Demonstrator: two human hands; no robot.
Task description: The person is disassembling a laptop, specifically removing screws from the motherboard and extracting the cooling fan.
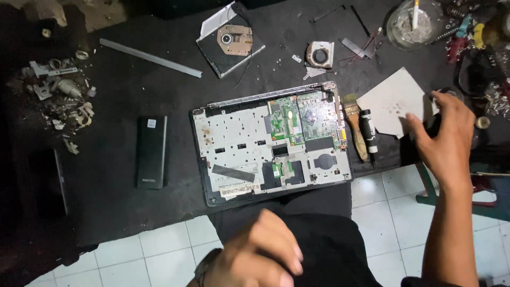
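An opened laptop base lies on a black mat, its silver frame bare and a green circuit board showing at the upper right. My right hand reaches out to the right, fingers curled over a dark round object beside a white angular card. What it grips is hidden under the palm. My left hand hangs low in front of my lap, fingers loosely curled with nothing seen in them. A paintbrush and a black screwdriver lie between the laptop and my right hand.
A black battery pack lies left of the laptop. An optical drive and a small fan sit at the back. A glass jar stands at upper right. Scrap parts clutter the left. White floor tiles show below.
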